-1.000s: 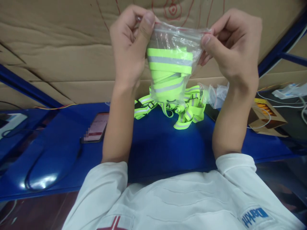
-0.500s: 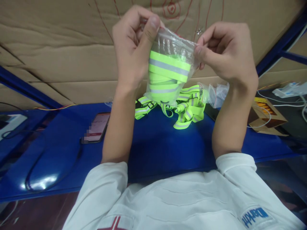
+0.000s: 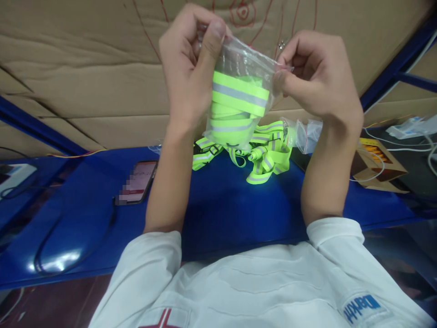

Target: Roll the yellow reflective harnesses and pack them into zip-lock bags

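A clear zip bag (image 3: 246,57) hangs tilted between my two hands, above the blue table. Inside it lies a folded neon-yellow reflective strap (image 3: 241,93) with grey stripes. My left hand (image 3: 193,59) pinches the bag's upper left corner between thumb and curled fingers. At the upper right corner, my right hand (image 3: 310,73) pinches the bag's edge, with a bit of plastic showing past the fingertips. Behind and below the bag, more neon reflective straps (image 3: 269,159) with black buckles lie in a loose heap on the table.
A phone (image 3: 138,182) with a cable lies left on the blue table (image 3: 239,205). Small clear bags (image 3: 309,135) lie right of the heap. Farther right are an open brown cardboard box (image 3: 378,166) and white cables. A cardboard wall (image 3: 85,68) stands behind.
My right hand has shifted slightly left along the bag's top edge, and a plastic corner now sticks out past its fingers. My left hand keeps its pinch, nearly still.
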`<action>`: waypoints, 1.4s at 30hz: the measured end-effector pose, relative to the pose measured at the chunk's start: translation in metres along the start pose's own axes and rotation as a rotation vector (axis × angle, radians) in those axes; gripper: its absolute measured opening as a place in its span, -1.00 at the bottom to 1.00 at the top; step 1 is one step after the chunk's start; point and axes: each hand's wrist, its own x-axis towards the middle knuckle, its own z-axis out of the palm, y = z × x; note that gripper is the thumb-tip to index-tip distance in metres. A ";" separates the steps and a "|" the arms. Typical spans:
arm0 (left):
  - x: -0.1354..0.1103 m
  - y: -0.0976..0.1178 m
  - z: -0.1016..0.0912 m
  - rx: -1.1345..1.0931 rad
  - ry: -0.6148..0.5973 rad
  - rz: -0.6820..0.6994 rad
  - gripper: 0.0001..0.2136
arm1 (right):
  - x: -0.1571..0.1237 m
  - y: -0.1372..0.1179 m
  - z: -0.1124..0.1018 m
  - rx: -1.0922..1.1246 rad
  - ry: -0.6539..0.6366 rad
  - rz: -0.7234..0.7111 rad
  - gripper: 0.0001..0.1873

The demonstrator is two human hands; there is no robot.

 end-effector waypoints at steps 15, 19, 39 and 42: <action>0.000 -0.004 0.000 0.017 -0.107 0.044 -0.75 | 0.001 -0.001 0.005 -0.056 -0.065 0.000 -0.83; -0.001 -0.004 0.004 -0.023 -0.131 0.120 -0.73 | 0.002 -0.004 0.007 0.005 -0.051 0.003 -0.82; -0.008 -0.002 0.018 0.065 -0.127 0.111 -0.70 | 0.004 0.004 0.016 0.042 -0.059 -0.002 -0.87; -0.011 -0.003 0.022 0.046 -0.123 0.113 -0.71 | 0.004 0.004 0.018 0.041 -0.045 -0.018 -0.88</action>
